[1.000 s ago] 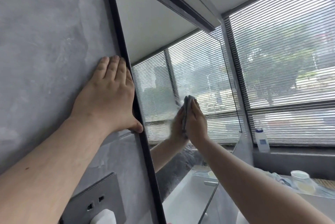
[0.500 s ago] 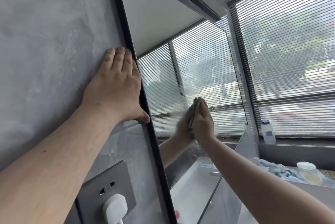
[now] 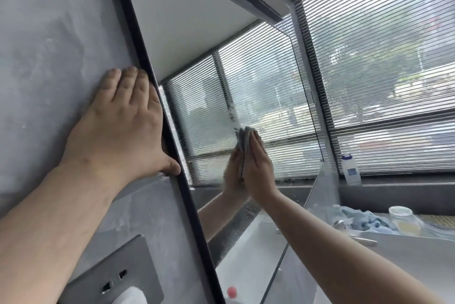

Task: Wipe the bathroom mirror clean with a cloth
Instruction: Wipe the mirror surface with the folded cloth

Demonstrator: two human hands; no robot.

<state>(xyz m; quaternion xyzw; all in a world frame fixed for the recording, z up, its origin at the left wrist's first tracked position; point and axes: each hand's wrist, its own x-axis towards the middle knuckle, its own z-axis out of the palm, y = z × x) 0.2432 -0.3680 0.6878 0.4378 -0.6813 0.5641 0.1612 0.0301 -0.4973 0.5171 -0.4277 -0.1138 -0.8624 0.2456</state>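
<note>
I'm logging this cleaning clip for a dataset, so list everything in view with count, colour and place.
mirror: one, black-framed, on the wall, smeared near the cloth
cloth: one, grey, pressed on the mirror glass under the right hand
wall: one, grey tile, left of the mirror
socket plate: one, grey, low on the wall
plug: one, white, in the socket plate
blinds: one set, pale slats, far right
bottle: one, white with a blue label, on the sill
towel: one, light blue, bunched on the counter
jar: one, clear with a pale lid, beside the towel
left hand: flat on the wall, thumb at the mirror frame
right hand: straight fingers pressing the cloth
</note>
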